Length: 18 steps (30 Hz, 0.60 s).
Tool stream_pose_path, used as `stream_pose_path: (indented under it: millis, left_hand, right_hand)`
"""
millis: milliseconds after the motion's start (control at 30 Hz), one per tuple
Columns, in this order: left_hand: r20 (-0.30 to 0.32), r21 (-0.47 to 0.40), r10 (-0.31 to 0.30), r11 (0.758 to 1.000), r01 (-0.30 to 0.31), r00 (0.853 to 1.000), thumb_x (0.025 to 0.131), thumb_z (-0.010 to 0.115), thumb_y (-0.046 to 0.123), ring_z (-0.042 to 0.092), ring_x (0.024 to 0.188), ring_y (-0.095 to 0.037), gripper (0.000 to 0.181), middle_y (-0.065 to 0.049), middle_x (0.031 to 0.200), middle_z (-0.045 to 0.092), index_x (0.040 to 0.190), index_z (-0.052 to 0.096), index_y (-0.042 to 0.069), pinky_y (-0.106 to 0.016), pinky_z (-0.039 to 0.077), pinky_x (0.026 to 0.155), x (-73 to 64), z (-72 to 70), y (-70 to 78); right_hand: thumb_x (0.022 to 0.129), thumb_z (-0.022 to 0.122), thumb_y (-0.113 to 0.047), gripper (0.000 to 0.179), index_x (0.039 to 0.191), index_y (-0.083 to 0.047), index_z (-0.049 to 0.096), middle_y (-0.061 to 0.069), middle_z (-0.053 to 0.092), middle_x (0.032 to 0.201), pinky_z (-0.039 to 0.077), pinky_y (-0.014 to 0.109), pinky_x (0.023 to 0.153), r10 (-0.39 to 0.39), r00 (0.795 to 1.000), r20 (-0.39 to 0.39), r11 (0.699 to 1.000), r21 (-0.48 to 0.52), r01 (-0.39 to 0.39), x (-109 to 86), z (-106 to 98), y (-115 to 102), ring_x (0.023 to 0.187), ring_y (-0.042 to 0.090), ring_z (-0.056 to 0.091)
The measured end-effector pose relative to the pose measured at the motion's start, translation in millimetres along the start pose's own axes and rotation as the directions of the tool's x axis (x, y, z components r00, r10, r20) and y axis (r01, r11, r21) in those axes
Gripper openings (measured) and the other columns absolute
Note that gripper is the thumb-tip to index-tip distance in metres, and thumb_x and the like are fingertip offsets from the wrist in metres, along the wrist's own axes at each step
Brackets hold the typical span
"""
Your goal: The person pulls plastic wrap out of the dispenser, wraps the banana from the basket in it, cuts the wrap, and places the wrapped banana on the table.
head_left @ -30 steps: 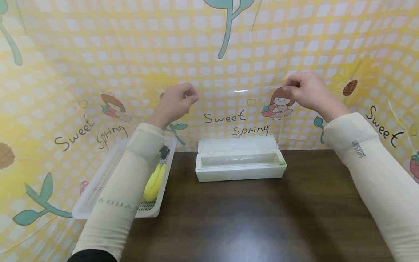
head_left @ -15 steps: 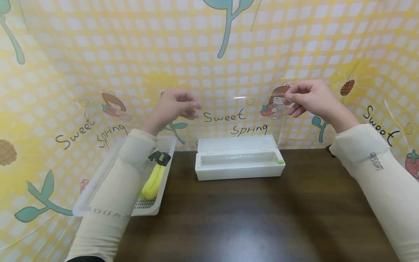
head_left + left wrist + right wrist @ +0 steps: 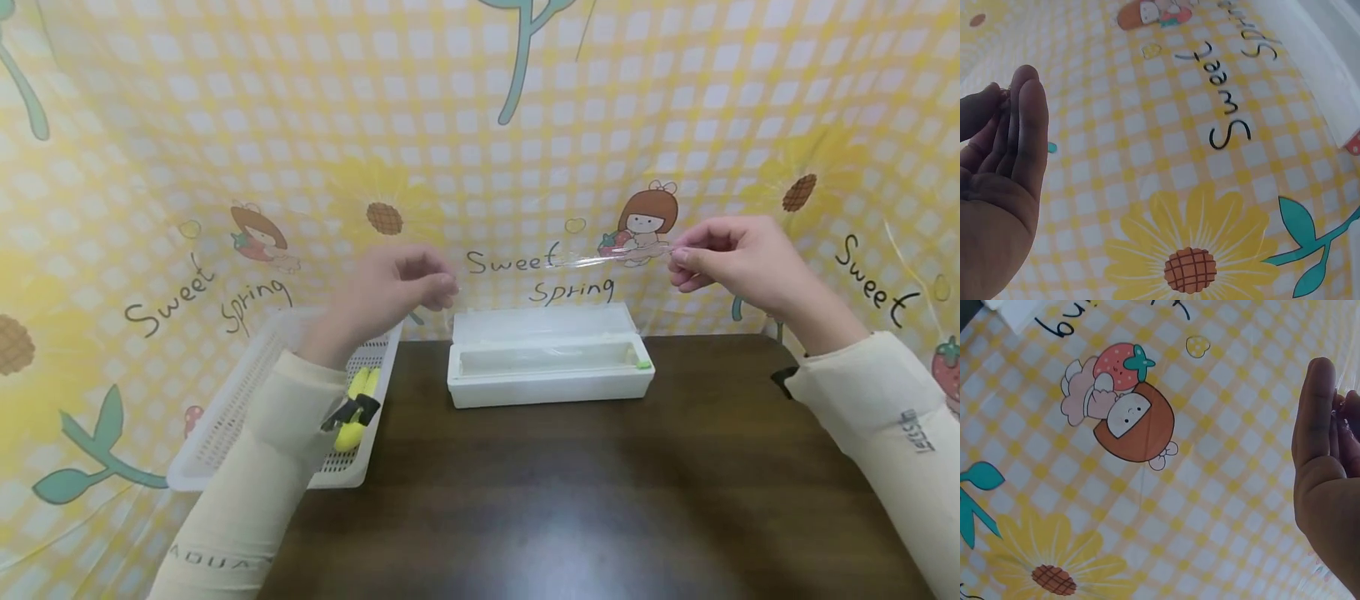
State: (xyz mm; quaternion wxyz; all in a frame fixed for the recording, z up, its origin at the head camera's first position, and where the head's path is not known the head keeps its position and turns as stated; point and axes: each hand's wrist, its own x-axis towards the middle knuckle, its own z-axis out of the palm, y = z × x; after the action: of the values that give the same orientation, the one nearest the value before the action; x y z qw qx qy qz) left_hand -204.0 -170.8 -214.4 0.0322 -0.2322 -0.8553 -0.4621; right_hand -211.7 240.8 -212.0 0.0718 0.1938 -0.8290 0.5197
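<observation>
A thin clear sheet of cling film (image 3: 600,260) stretches between my two raised hands, visible mostly by its glints. My left hand (image 3: 382,292) pinches one end between thumb and fingers. At the other end, the thumb and fingers of my right hand (image 3: 742,262) pinch the film. Below and behind them on the table stands a white cling film dispenser (image 3: 551,393) with its lid tipped back and a green piece at its right end. Each wrist view catches its own hand with thumb against fingers: the left hand (image 3: 1007,169) and the right hand (image 3: 1325,456).
To the left lies a white perforated basket (image 3: 348,477) holding yellow bananas (image 3: 348,437), partly hidden by my left sleeve. A dark brown table (image 3: 525,500) runs under everything. Behind it hangs a yellow checked cloth (image 3: 300,125).
Both hands have come down and closer to me, the right one also shifting to the right. The film between them has sunk with them. Basket and dispenser stay put.
</observation>
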Motion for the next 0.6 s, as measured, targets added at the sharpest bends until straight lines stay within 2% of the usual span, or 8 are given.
stream_pose_path:
  millis: [133, 267, 367, 467, 600]
  left_hand:
    - [-0.011, -0.003, 0.028, 1.0, -0.028, 1.0, 0.099, 0.068, 0.017, 0.07, 0.087, -0.024, 0.012, -0.006, 0.095, 0.073, 0.103, 0.071, 0.007, -0.038, 0.057, 0.079, -15.1, 6.7, 0.2]
    - [-0.02, 0.02, 0.088, 0.996, -0.088, 0.996, 0.097, 0.069, 0.015, 0.069, 0.088, -0.023, 0.007, -0.005, 0.096, 0.072, 0.101, 0.072, 0.009, -0.038, 0.057, 0.079, -29.4, 11.6, -0.9]
    - [-0.031, 0.102, 0.185, 0.978, -0.181, 0.982, 0.096, 0.071, 0.011, 0.066, 0.087, -0.017, 0.004, 0.0, 0.097, 0.07, 0.097, 0.074, 0.013, -0.037, 0.056, 0.075, -41.3, 15.6, -3.1]
    - [-0.043, 0.185, 0.271, 0.948, -0.259, 0.962, 0.093, 0.073, 0.007, 0.063, 0.086, -0.012, 0.01, 0.005, 0.098, 0.069, 0.093, 0.074, 0.016, -0.035, 0.054, 0.071, -54.9, 20.9, -4.7]
    - [-0.024, 0.241, 0.321, 0.921, -0.307, 0.947, 0.09, 0.075, 0.003, 0.06, 0.079, -0.01, 0.014, 0.006, 0.091, 0.068, 0.092, 0.074, 0.017, -0.03, 0.053, 0.067, -72.8, 29.4, -6.0]
  right_hand:
    - [0.097, 0.067, -0.002, 0.015, 0.101, 0.012, 0.068, 0.012, 0.073, 0.084, 0.059, 0.034, 0.069, -0.048, 0.999, 0.003, 0.998, 0.031, 0.048, -15.6, 0, 2, 0.075, 0.019, 0.072]
    - [0.095, 0.067, 0.001, 0.009, 0.098, 0.01, 0.069, 0.01, 0.073, 0.082, 0.059, 0.029, 0.066, -0.099, 0.995, 0.015, 0.995, -0.033, 0.099, -35.0, 4, 1, 0.073, 0.017, 0.071]
    - [0.095, 0.069, -0.001, 0.004, 0.095, 0.002, 0.072, 0.006, 0.072, 0.08, 0.057, 0.024, 0.065, -0.136, 0.991, 0.017, 0.98, -0.146, 0.137, -51.4, 9, 2, 0.071, 0.014, 0.069]
    - [0.094, 0.072, -0.003, 0.004, 0.093, -0.006, 0.074, 0.002, 0.071, 0.08, 0.052, 0.019, 0.062, -0.178, 0.984, 0.023, 0.954, -0.242, 0.178, -66.9, 14, 3, 0.069, 0.011, 0.065]
    - [0.089, 0.075, 0.001, 0.016, 0.091, -0.014, 0.076, -0.007, 0.071, 0.083, 0.047, 0.017, 0.058, -0.262, 0.965, 0.024, 0.906, -0.338, 0.254, -87.9, 22, 8, 0.067, 0.008, 0.061]
